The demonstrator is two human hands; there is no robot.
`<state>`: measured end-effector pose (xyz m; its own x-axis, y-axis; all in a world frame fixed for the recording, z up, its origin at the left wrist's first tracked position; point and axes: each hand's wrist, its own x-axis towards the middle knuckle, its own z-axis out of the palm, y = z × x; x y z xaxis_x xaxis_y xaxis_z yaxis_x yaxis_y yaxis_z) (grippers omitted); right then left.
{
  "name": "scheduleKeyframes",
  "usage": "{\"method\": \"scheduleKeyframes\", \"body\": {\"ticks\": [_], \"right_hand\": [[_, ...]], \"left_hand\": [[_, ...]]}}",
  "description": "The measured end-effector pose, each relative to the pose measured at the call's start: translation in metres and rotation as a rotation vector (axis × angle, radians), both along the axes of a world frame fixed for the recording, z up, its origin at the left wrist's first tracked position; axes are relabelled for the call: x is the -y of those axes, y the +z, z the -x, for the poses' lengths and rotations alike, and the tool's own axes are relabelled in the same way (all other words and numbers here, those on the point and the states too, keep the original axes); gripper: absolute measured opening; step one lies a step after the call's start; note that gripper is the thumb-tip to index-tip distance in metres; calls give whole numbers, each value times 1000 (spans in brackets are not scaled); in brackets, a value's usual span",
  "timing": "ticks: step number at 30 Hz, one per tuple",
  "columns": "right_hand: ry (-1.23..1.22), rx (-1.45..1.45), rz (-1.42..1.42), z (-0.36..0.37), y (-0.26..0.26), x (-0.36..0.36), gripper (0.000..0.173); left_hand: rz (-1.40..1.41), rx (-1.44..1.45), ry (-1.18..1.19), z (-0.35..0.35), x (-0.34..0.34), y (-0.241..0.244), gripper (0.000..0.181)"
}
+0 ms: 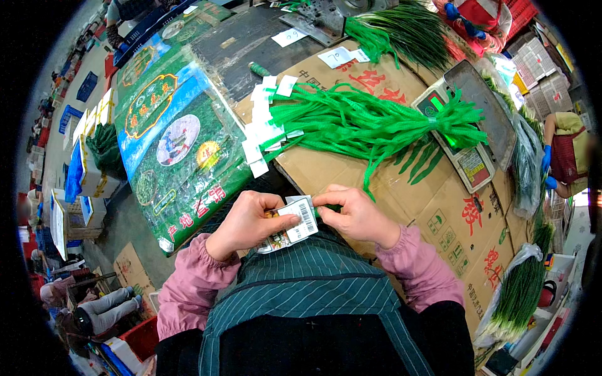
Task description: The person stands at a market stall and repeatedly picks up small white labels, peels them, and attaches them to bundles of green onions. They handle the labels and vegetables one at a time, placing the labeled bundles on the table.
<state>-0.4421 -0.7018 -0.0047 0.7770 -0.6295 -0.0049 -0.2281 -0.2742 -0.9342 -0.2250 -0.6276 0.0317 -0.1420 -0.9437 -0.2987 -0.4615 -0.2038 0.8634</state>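
Observation:
Between my thumb and fingers, my left hand grips a printed label card with a barcode and a coloured picture. My right hand pinches at the card's right edge, by the end of a green mesh strip; how strip and card are joined is hidden by the fingers. Just beyond lies a bundle of green mesh net bags, tied near its right end. White tags hang at the bundle's left end. Its tied end rests against a digital scale with a metal pan.
Flattened cardboard covers the table. On the left is a green printed carton sheet. Green onions lie at the back, more at the right in plastic. Another person in blue gloves works at the right. White foam boxes stand left.

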Motion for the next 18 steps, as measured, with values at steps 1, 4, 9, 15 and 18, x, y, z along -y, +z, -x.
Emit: {"method": "scheduleKeyframes", "body": {"ticks": [1,4,9,15,18], "right_hand": [[1,26,-20,0,0,0,21],[15,65,-79,1,0,2,21],[47,62,-116,2,-1,4,20],[54,69,-115,1,-1,4,20],[58,64,-120,1,0,4,19]], "left_hand": [[12,15,-9,1,1,-3,28],[-9,51,-7,0,2,-5,30],[11,42,-10,-3,3,-8,32],[20,51,-40,-4,5,-9,31],[21,50,-46,-3,6,-10,32]]}}
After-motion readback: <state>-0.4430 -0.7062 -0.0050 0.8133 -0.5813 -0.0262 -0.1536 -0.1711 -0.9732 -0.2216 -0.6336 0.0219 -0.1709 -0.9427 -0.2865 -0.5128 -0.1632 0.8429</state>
